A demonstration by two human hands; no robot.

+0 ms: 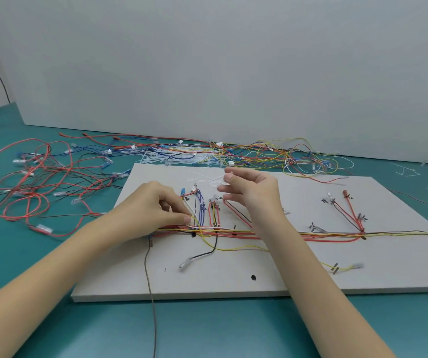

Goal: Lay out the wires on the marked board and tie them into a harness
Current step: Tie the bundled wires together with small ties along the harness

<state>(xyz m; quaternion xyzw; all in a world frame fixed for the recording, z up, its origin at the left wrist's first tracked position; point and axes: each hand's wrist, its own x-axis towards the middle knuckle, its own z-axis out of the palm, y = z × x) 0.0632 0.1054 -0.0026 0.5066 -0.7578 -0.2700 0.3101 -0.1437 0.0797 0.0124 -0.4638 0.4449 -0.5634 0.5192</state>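
Pinching the wire bundle (223, 232) at its left end, the left hand (156, 210) presses thumb and fingers down on the white marked board (233, 277).

The right hand (249, 188) hovers just above the board with loosely curled fingers; whether it holds one of the thin white cable ties (205, 178) lying beneath it, I cannot tell. Red, yellow and black wires run along the board's middle to the right edge. Loose wires (39, 182) sprawl over the green table (207, 329) behind and left.

White board (311, 275) on a teal table (207, 329) — wires (285, 235) red, yellow, black, blue and white.
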